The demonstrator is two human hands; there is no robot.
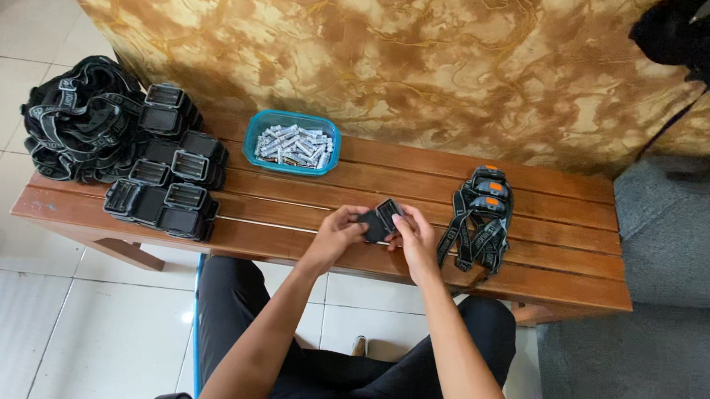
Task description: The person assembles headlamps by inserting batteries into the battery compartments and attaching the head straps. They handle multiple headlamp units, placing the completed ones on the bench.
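Small black headlamp case (pixel 379 219) clamped between left hand (pixel 337 234) and right hand (pixel 414 238), just above tabletop (pixel 552 274) front edge, hinged cover tilted open, long axis roughly left-right. Blue tray (pixel 292 142) of batteries behind; strapped headlamps (pixel 478 218) right; black pile (pixel 122 152) left.

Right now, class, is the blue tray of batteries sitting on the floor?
No, the blue tray rests on the wooden bench, near its back edge beside the wall.
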